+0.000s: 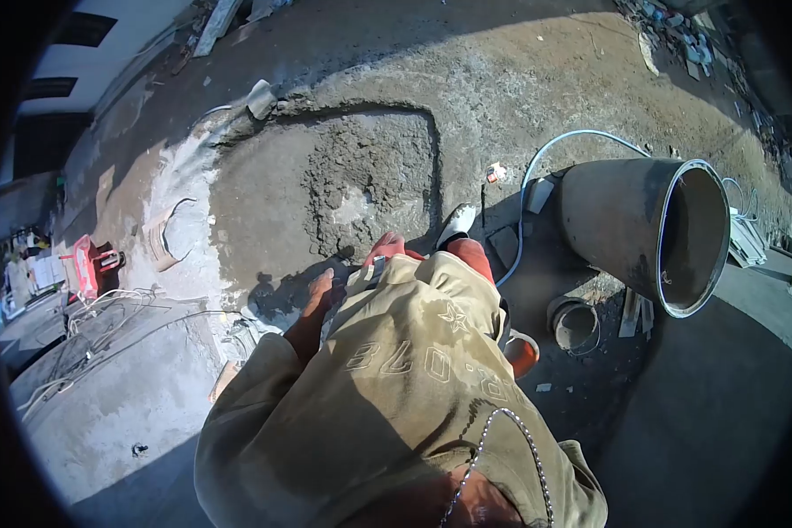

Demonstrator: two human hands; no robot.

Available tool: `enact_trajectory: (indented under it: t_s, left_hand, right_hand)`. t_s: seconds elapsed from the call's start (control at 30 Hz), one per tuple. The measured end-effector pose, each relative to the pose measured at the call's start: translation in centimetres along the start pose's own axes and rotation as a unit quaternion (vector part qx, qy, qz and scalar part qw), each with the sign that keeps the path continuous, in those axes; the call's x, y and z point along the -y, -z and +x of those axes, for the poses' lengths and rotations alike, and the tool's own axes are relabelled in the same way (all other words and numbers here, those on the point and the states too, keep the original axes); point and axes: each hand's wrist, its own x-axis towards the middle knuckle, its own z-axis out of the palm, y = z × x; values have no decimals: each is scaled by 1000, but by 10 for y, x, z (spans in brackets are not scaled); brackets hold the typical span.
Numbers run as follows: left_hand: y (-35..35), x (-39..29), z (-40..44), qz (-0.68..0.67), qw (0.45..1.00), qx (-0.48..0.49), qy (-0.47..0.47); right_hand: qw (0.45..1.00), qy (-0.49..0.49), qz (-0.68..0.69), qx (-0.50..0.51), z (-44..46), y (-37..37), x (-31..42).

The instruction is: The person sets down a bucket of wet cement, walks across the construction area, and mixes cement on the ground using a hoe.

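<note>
Basically, nearest thing is the wearer's tan shirt [414, 326], filling the lower middle and blocking much of the view below the chest. Left hand [320, 289] hangs low at its left edge, beside the shirt. Can't tell whether the fingers are curled round anything; shirt front and shadow hide that. Right hand isn't visible, presumably masked by the shirt, so no call on its state.

Lumpy grey material [361, 150] lies on the ground just beyond the left hand, ahead and slightly right of it; no contact visible. Dark edge bounds it on the far and right sides, likely a shallow recess that keeps it from spreading. White-toed shoe [458, 222] is at the near right corner, probably placed for footing close to the material.

Right of the shirt: orange bucket [524, 355], then a small grey bucket [576, 327], both near the body, likely parked there for easy reach. Large barrel [612, 216] behind them looks upright, leaned outward by the lens; contents not visible. Blue hose [546, 154] loops round its far side, apart from the material, probably routed to stay out of it.

Farther left: red object [84, 266], too unclear to identify. Farthest: rubble [678, 35], top right.
</note>
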Motion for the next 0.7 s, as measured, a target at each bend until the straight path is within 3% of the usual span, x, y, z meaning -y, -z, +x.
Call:
enact_trajectory:
  t_s: [0.03,0.1,0.2,0.23,0.27,0.33,0.37,0.4,0.43,0.47,0.5,0.57,0.67,0.7]
  left_hand:
    - [-13,-16,1,82,996,-10,-18]
    - [-7,-146,-81,-60,998,-2,-36]
    - [-31,-168,-69,-35,982,5,-185]
    - [-40,-189,-79,71,993,-54,-81]
    - [-38,-194,-83,130,955,-61,-260]
    - [-61,-173,-45,134,881,-163,-423]
    - [-63,-180,-38,-73,957,-107,-260]
    - [-65,-188,-35,-279,956,-39,-81]
    - [-70,-193,-30,-469,877,38,99]
    - [-86,-176,-13,-507,859,22,74]
    - [-115,-144,15,-449,893,-35,-15]
    - [-160,-130,57,-357,920,-124,-99]
    - [-163,-192,82,-328,933,-140,-48]
    - [-135,-247,75,-354,929,-102,-10]
  right_hand:
    - [1000,10,-15,-1,9,20,17]
    - [998,32,-51,-6,24,62,50]
    - [990,75,-114,-20,46,123,108]
    - [987,88,-134,-24,57,145,135]
    - [982,106,-151,-31,65,165,161]
    - [969,156,-183,-52,83,203,225]
    - [962,180,-196,-63,89,221,260]
    - [954,206,-204,-73,92,235,298]
    - [961,182,-194,-74,67,243,360]
    - [966,174,-176,-72,63,252,401]
    - [971,166,-159,-70,61,262,441]
    - [974,148,-151,-83,53,270,523]
    - [948,198,-237,-82,86,284,618]
    - [934,202,-276,-106,49,264,657]
